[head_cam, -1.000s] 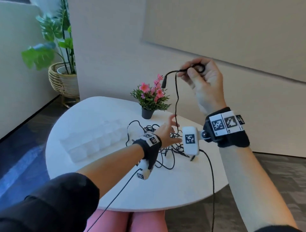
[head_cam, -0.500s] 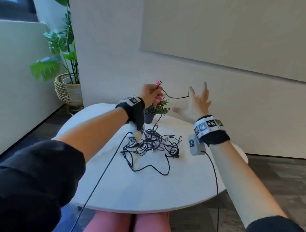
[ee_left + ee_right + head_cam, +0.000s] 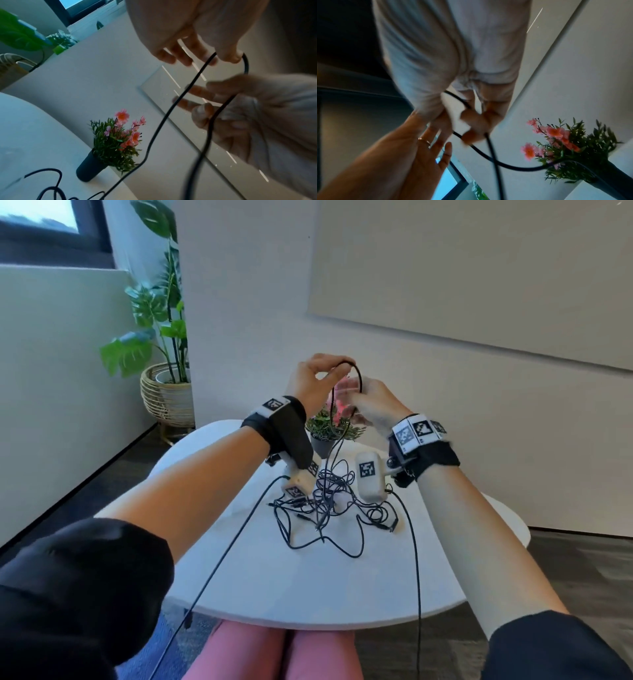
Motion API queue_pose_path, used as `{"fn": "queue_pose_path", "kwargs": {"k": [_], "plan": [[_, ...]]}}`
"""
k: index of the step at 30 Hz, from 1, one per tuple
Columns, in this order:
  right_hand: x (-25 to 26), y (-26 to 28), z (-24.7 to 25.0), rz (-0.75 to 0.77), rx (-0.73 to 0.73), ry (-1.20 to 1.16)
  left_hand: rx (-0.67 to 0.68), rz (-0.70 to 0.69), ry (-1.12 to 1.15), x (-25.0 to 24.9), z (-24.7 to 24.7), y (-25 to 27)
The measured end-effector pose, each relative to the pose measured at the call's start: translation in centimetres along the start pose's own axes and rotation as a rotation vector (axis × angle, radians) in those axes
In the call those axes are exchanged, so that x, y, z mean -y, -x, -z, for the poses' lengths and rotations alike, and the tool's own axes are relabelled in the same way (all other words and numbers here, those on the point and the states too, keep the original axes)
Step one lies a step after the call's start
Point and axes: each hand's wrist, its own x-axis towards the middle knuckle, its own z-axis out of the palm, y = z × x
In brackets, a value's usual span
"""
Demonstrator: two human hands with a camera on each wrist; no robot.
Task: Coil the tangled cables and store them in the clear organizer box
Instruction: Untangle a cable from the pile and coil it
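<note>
A black cable (image 3: pixel 358 378) arches in a small loop between my two hands, raised above the far side of the white round table (image 3: pixel 274 577). My left hand (image 3: pixel 337 368) pinches the top of the loop between thumb and fingers. In the left wrist view the cable (image 3: pixel 197 75) runs down from that thumb. My right hand (image 3: pixel 363 395) grips the loop's other side, and its fingers (image 3: pixel 471 128) curl round the cable (image 3: pixel 494 159). Both strands drop into the tangle of black cables (image 3: pixel 329 501) on the table. The clear organizer box is not in sight.
A small pot of pink flowers (image 3: pixel 325 433) stands on the table right below my hands. A tall leafy plant in a wicker basket (image 3: pixel 164 395) stands on the floor at the back left. Thin wires hang from both wrist cameras across the table's front.
My hands were apart with a stretch of cable between them and the right fingers spread. Now they have come together, the right hand grips the cable, and it bends into a loop.
</note>
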Motion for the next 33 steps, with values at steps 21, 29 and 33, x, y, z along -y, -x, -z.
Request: {"fn": "queue_pose_path", "kwargs": {"k": [21, 29, 33], "plan": [[1.4, 2.8, 1.0, 0.494, -0.27, -0.331, 0.544, 0.33, -0.351, 9.9, -3.5, 12.5], [-6.6, 1.6, 5.3, 0.181, -0.514, 0.039, 0.037, 0.413, -0.268, 13.5, 1.2, 8.6], [-11.7, 1.6, 5.1, -0.303, -0.137, 0.707, -0.037, 0.298, -0.142, 10.6, 3.2, 5.1]]}}
